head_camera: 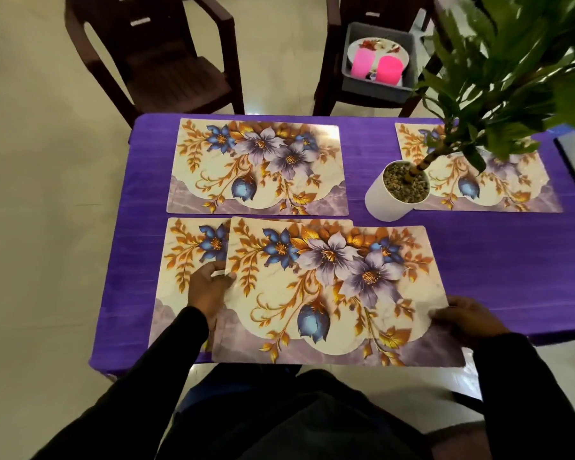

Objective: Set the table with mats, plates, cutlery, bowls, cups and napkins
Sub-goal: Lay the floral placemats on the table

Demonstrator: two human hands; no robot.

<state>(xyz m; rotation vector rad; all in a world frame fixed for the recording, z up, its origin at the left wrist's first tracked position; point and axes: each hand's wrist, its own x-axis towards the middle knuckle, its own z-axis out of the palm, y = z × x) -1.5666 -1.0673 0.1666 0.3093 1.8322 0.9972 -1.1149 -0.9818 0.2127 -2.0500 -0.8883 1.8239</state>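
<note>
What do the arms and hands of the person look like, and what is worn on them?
Both arms are covered by long black sleeves: the left sleeve and the right sleeve reach to the wrists. The fabric looks plain, without visible markings. The left hand and right hand are bare, without gloves. I see no watch and no rings, though the picture is somewhat blurred.
</note>
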